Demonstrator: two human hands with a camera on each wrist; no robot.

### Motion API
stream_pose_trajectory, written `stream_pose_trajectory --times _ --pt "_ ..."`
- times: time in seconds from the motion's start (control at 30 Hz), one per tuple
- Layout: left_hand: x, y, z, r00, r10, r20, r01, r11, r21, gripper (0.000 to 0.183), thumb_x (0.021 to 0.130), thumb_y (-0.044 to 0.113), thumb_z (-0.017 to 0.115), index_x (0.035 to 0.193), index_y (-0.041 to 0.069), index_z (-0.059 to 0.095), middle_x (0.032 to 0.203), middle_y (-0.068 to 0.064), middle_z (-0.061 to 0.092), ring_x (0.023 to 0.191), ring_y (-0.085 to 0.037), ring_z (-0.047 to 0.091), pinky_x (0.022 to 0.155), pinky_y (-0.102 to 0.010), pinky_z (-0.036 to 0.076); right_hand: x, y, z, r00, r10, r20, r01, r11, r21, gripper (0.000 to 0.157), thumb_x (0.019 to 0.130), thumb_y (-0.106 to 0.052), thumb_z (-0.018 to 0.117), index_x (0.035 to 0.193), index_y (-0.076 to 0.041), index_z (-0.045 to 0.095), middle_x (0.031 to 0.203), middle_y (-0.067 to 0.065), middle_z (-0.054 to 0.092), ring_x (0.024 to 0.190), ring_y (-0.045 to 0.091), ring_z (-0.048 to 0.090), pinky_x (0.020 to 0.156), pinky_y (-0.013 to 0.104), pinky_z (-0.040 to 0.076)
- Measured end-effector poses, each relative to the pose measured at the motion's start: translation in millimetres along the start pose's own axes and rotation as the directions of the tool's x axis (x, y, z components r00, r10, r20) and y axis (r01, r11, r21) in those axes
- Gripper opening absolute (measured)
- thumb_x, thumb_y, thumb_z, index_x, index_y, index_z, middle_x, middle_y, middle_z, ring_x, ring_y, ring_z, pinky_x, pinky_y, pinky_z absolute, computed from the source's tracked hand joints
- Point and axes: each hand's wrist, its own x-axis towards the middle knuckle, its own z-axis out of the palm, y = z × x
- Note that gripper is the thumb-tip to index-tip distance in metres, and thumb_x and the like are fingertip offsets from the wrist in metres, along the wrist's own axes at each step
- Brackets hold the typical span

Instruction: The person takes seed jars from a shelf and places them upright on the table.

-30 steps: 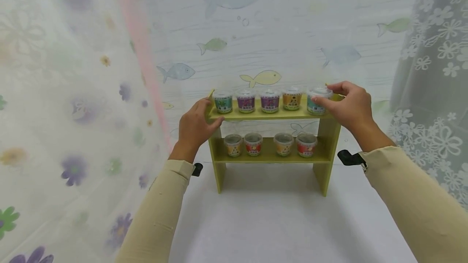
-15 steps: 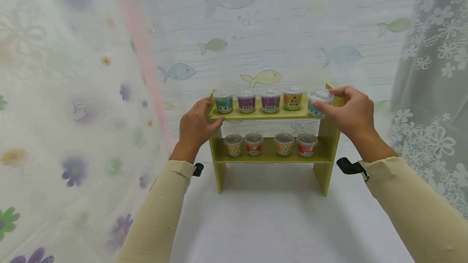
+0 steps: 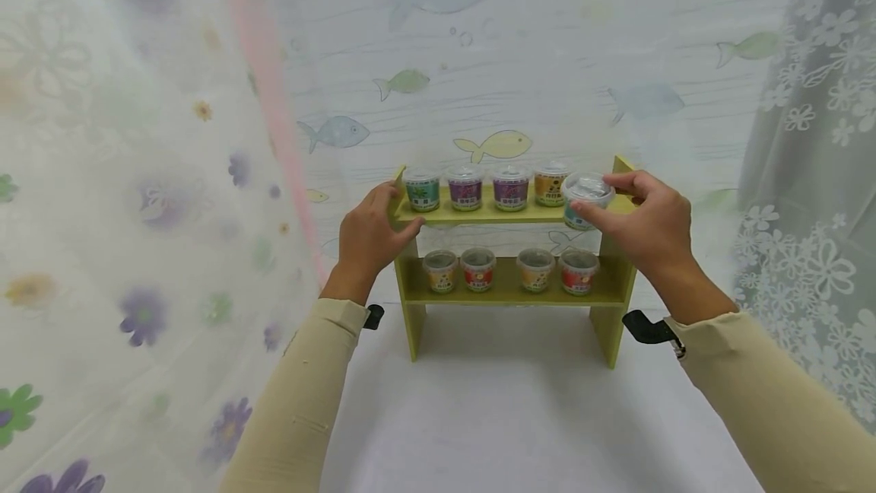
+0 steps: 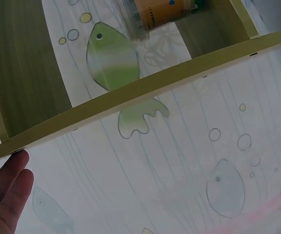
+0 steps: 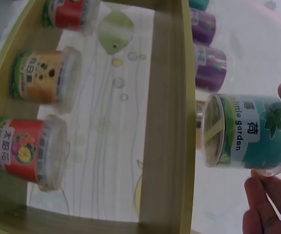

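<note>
My right hand (image 3: 650, 227) pinches a lidded teal plant cup (image 3: 582, 202) between thumb and fingers, in front of the right end of the upper shelf. In the right wrist view the teal cup (image 5: 259, 132) lies off the shelf edge, its clear base facing the board and a leaf printed on its label. My left hand (image 3: 376, 238) grips the upper left corner of the yellow-green two-tier shelf (image 3: 506, 300), thumb at the front edge. Fingertips (image 4: 17, 161) touch the side panel in the left wrist view. Another teal cup (image 3: 422, 192) stands beside that hand.
Along the upper tier stand two purple cups (image 3: 465, 192) and an orange cup (image 3: 550, 187). Below are orange cups (image 3: 440, 274) and red cups (image 3: 477, 272). The shelf stands on a white surface (image 3: 509, 417), with a fish-print curtain (image 3: 547, 59) behind.
The teal cup in my right hand has come off the upper shelf, moving forward and slightly left, and now tilts. My left hand keeps its place on the shelf.
</note>
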Motion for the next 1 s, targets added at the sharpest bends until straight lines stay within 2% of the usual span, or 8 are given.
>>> stream_pose_trajectory --times 0.13,0.23,0.43,0.57,0.67,0.8,0.9,1.0 --pt "-0.2 0.4 -0.5 1.000 -0.003 0.001 0.003 1.000 0.006 0.061 0.085 0.044 0.084 0.125 0.003 0.064 0.133 -0.010 0.069 0.089 -0.032 0.072 0.068 -0.045 0.059 -7.1 -3.7 3.6 1.000 0.005 0.026 -0.006 1.000 0.021 0.061 0.079 -0.055 0.087 0.122 -0.014 0.073 0.120 0.005 0.073 0.104 0.018 0.063 0.079 0.015 0.046" --pt "0.1 0.9 -0.6 1.000 -0.006 0.000 0.006 1.000 0.002 0.061 0.085 0.044 0.083 0.125 0.003 0.064 0.131 -0.010 0.070 0.089 -0.032 0.073 0.067 -0.045 0.059 -12.5 -5.8 7.8 0.999 -0.009 0.042 0.008 0.999 0.034 0.061 0.078 -0.055 0.087 0.120 -0.014 0.073 0.116 0.007 0.074 0.099 0.020 0.068 0.074 0.007 0.045" --pt "0.6 1.7 -0.5 1.000 -0.017 0.006 0.017 1.000 -0.003 0.061 0.085 0.045 0.083 0.125 0.004 0.063 0.130 -0.010 0.070 0.092 -0.031 0.073 0.071 -0.045 0.060 -26.3 -7.7 20.4 0.994 -0.050 0.102 0.043 0.996 0.074 0.059 0.077 -0.053 0.089 0.119 -0.014 0.074 0.115 0.006 0.075 0.103 0.024 0.071 0.076 0.008 0.046" --pt "0.6 1.3 -0.5 1.000 -0.015 0.003 0.015 1.000 -0.001 0.061 0.085 0.046 0.083 0.124 0.004 0.063 0.131 -0.010 0.070 0.094 -0.031 0.073 0.071 -0.044 0.061 -35.6 -10.1 30.3 0.986 -0.047 0.163 0.033 0.996 0.088 0.059 0.078 -0.054 0.088 0.120 -0.015 0.073 0.115 0.006 0.074 0.109 0.026 0.070 0.077 0.010 0.047" --pt "0.7 0.9 -0.7 1.000 -0.014 -0.003 0.014 1.000 0.000 0.061 0.085 0.046 0.083 0.124 0.003 0.063 0.132 -0.010 0.069 0.094 -0.031 0.073 0.071 -0.044 0.061 -42.6 -10.4 38.9 0.977 -0.037 0.208 0.018 0.995 0.094 0.059 0.078 -0.054 0.088 0.121 -0.016 0.073 0.116 0.005 0.074 0.110 0.027 0.070 0.074 0.014 0.052" --pt "0.1 -0.5 0.2 1.000 -0.017 -0.004 0.017 1.000 -0.007 0.060 0.085 0.045 0.083 0.124 0.004 0.063 0.133 -0.010 0.069 0.091 -0.032 0.073 0.071 -0.045 0.061 -53.0 -7.7 52.2 0.969 -0.045 0.245 0.024 0.996 0.091 0.058 0.079 -0.053 0.088 0.121 -0.016 0.073 0.116 0.004 0.075 0.109 0.026 0.071 0.081 0.030 0.060" --pt "-0.5 -1.1 1.5 1.000 -0.016 -0.003 0.016 1.000 -0.015 0.060 0.085 0.044 0.083 0.124 0.004 0.063 0.134 -0.009 0.069 0.089 -0.032 0.073 0.070 -0.045 0.060 -61.2 -5.5 62.6 0.961 -0.050 0.273 0.024 0.995 0.100 0.058 0.078 -0.053 0.089 0.120 -0.017 0.073 0.116 0.003 0.075 0.108 0.026 0.072 0.088 0.045 0.061" --pt "-0.5 -1.1 2.8 1.000 -0.010 -0.006 0.009 1.000 -0.017 0.060 0.085 0.044 0.083 0.124 0.004 0.063 0.133 -0.009 0.069 0.087 -0.032 0.073 0.069 -0.045 0.060 -69.3 -4.6 72.7 0.949 -0.050 0.311 0.015 0.993 0.115 0.056 0.077 -0.053 0.089 0.117 -0.018 0.073 0.117 0.003 0.075 0.109 0.027 0.072 0.090 0.050 0.060"
